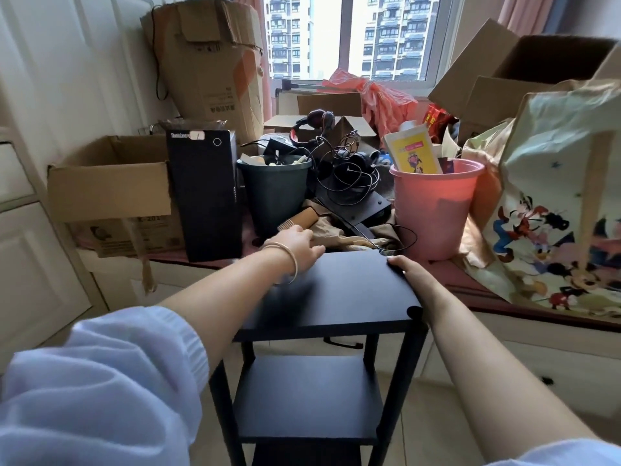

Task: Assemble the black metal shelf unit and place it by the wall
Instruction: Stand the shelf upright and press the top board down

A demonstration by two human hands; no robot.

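The black metal shelf unit stands upright on the floor in front of me, close to the window seat, with a flat top board and two lower shelves between black posts. My left hand, a bangle on its wrist, grips the top board's far left corner. My right hand holds the right edge of the same board, thumb on top near the far right corner.
The window seat behind the shelf unit is crowded: a black computer tower, cardboard boxes, a dark bin, a pink bucket, tangled cables and headphones, a cartoon-print bag. White cabinets stand at the left.
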